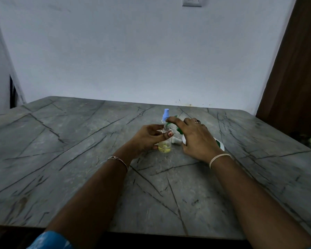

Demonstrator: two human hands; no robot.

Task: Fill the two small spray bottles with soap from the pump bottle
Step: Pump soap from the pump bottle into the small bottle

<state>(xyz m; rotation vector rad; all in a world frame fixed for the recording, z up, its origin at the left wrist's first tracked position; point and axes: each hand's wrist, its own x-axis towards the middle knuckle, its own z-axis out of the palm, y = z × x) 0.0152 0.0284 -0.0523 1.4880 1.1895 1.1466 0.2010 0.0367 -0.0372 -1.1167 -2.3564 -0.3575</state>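
The small spray bottle [165, 147] is standing uncapped on the bench [79, 159], with a little yellow soap sitting in its base. Your left hand [147, 139] is curling round it, keeping its neck under the green spout [168, 125]. Your right hand [196, 139] is wrapping round the pump bottle [220, 145], with the forefinger lying along the pump head, probably pressing it. The blue-capped bottle [166, 114] is waiting just behind.

Grey veined stone table [79, 159] carries a clear bottle [165, 147], a blue-capped bottle [166, 113] and, seemingly, the pump bottle [221, 146]
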